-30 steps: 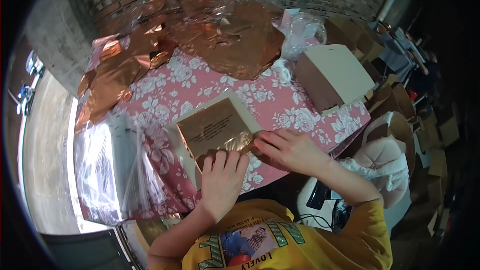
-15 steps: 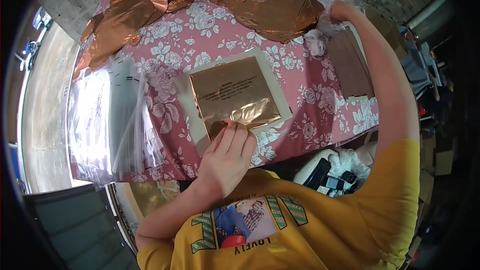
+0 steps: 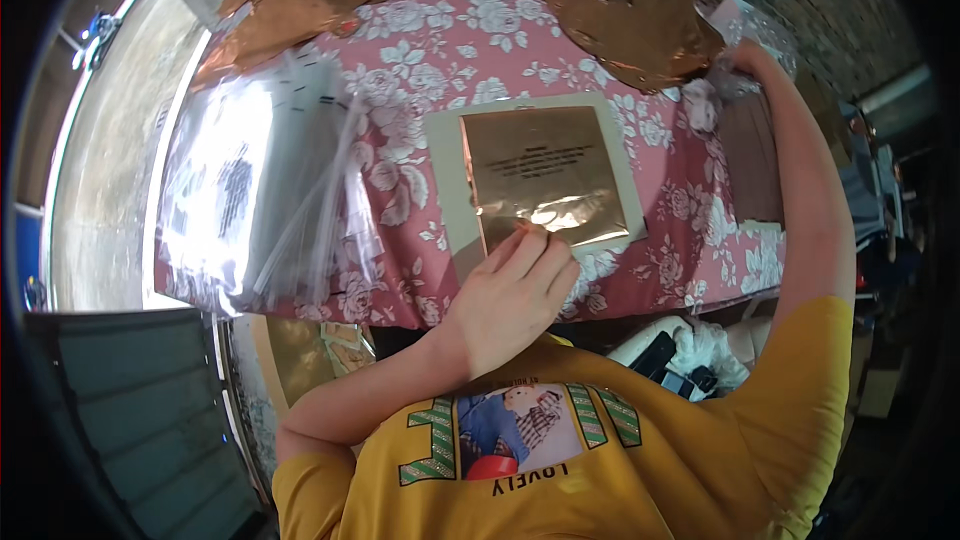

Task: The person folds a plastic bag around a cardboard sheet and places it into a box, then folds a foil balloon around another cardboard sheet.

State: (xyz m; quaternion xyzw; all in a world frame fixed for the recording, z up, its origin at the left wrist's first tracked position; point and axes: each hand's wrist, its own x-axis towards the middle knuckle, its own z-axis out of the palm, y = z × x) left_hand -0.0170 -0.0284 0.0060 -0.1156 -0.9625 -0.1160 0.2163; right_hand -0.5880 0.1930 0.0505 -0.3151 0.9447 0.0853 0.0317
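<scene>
Flat copper-coloured foil pouch [image 3: 545,170]: lies on cream rectangular board [image 3: 452,175]. Left hand [image 3: 515,292]: fingertips pinch pouch's lower edge. Right hand [image 3: 747,57]: at crumpled clear plastic [image 3: 775,35]; grip cannot be told.

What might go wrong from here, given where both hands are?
Packet shift: the left hand touches only the near edge of the copper packet, so a tug might skew it on the pale board.
Knock: the right hand is at the crumpled clear plastic, with its forearm close over the box; pulling back could bump that.
Slide: the clear bags, at the left edge of the table, might slip off.
</scene>
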